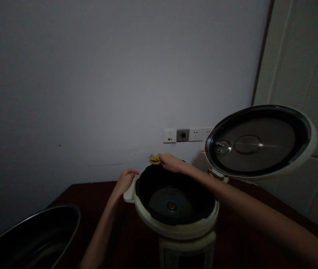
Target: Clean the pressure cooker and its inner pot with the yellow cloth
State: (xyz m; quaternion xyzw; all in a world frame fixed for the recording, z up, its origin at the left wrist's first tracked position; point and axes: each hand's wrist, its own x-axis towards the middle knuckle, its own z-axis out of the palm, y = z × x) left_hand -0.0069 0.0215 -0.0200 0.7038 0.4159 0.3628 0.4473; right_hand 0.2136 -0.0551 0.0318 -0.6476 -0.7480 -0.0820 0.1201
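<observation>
Right hand (171, 162) is pressing a yellow cloth (155, 160) onto the far rim of the open rice cooker (176, 228), fingers closed over it. Left hand (125, 180) grips the cooker's side handle. Lid (260, 144) is flipped up; the inner pot (35, 235) sits on the dark surface (243, 231) at left.

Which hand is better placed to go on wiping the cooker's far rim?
The right hand: it holds the yellow cloth at the cooker's far rim. The left hand only grips the cooker's left side.
</observation>
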